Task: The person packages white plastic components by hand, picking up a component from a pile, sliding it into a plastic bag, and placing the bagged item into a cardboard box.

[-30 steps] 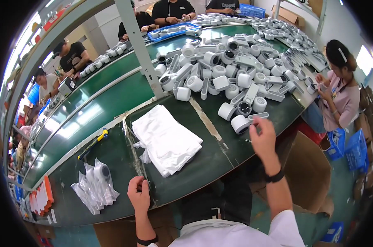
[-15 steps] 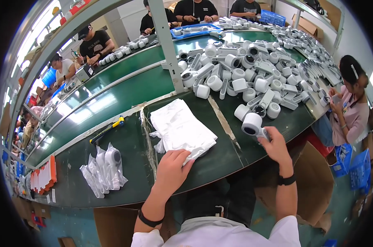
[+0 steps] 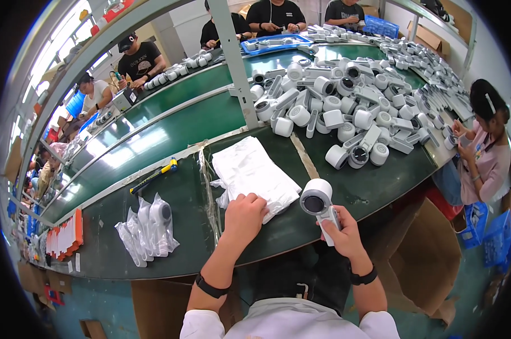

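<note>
My right hand (image 3: 346, 233) grips the handle of a white handheld fan (image 3: 317, 192). Its drum-shaped head, with a dark round face, points up and away from me above the near table edge. My left hand (image 3: 245, 219) rests at the near edge of a stack of white plastic bags (image 3: 252, 169), its fingers curled onto the top film; the fingertips are partly hidden. Left of the stack lie several fans in clear bags (image 3: 147, 231), side by side. A large heap of loose white fans (image 3: 346, 99) covers the far right of the table.
A yellow-and-black cutter knife (image 3: 154, 176) lies left of the bags. Orange-edged cards (image 3: 64, 236) stand at the far left. A metal post (image 3: 239, 73) rises behind the stack. An open cardboard box (image 3: 416, 254) is below the table at right. Co-workers sit around the line.
My right hand has brought the fan leftward and toward me from beside the heap, turning its head more upright. My left hand stays at the bags, its fingers more curled.
</note>
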Tool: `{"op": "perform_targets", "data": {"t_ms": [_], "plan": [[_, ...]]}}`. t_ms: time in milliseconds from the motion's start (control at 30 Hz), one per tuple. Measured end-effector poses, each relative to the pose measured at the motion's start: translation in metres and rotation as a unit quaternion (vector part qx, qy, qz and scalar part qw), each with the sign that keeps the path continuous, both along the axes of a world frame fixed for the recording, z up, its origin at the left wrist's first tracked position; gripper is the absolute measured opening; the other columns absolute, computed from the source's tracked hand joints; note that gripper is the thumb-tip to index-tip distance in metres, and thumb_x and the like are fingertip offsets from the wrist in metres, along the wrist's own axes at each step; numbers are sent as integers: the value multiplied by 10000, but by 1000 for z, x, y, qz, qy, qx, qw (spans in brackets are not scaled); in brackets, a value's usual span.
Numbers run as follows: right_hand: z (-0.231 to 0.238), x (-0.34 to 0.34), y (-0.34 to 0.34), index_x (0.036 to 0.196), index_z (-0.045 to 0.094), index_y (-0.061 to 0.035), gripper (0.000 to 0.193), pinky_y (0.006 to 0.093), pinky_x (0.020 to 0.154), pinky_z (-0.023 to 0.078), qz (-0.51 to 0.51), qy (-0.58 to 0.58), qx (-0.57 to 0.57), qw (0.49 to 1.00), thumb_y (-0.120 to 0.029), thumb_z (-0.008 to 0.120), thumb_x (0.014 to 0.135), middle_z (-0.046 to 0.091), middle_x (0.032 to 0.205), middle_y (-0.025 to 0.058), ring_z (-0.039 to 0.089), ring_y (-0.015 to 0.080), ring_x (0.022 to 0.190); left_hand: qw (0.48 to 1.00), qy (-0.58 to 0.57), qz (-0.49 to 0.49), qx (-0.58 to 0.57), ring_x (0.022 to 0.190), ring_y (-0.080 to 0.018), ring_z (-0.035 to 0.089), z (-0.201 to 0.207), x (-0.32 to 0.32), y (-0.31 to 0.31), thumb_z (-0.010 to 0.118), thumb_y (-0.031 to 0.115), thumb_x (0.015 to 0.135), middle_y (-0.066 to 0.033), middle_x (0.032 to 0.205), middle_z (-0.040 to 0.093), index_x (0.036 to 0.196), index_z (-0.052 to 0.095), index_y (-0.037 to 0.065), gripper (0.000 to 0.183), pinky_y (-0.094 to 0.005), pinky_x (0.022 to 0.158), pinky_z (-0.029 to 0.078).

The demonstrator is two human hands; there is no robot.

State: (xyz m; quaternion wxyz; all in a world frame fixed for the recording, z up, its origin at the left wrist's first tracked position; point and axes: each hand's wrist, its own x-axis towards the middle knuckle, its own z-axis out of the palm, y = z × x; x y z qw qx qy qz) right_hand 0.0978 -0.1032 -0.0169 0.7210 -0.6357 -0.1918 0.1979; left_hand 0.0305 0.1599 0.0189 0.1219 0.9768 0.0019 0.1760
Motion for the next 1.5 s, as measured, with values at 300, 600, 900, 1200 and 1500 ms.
{"op": "perform_targets", "data": {"t_ms": [300, 600, 900, 1200, 1500], "plan": [[-1, -7, 11, 1209, 509, -8, 324, 250, 561, 496, -21, 38, 29, 999, -133, 631, 937, 667, 928, 87, 613, 109, 643, 999, 12, 43, -11, 832, -300, 613, -2, 3, 1, 666, 157, 851, -108, 858, 635, 906, 669, 65, 107, -391, 729, 498], [-5, -13, 15, 1191, 522, -5, 320, 252, 570, 506, -14, 28, 15, 999, -148, 645, 933, 669, 933, 88, 610, 101, 645, 999, 24, 8, -30, 831, -310, 611, 5, 2, -1, 676, 176, 851, -119, 859, 651, 897, 687, 57, 128, -390, 751, 503], [2, -21, 18, 1188, 545, -12, 339, 233, 573, 468, 8, 78, 21, 997, -118, 686, 899, 628, 886, 28, 586, 75, 659, 978, -45, 27, -201, 787, -331, 638, 9, 3, 2, 646, 119, 879, -168, 879, 672, 934, 678, -2, 137, -384, 696, 500], [23, -14, 22, 1500, 243, -55, 796, 267, 603, 488, 174, -9, -131, 976, -137, 704, 856, 665, 776, 68, 611, 119, 653, 963, -46, 3, -266, 784, -338, 638, 30, -3, -7, 626, 88, 890, -156, 879, 659, 925, 664, 2, 100, -373, 700, 501], [44, 15, 41, 1555, 123, -115, 917, 281, 609, 494, 197, -137, -250, 938, -214, 703, 851, 676, 797, 92, 605, 145, 597, 963, -55, -28, -264, 741, -276, 632, 40, -17, -1, 642, 19, 867, -140, 844, 649, 919, 659, -16, 65, -328, 665, 491]]}}
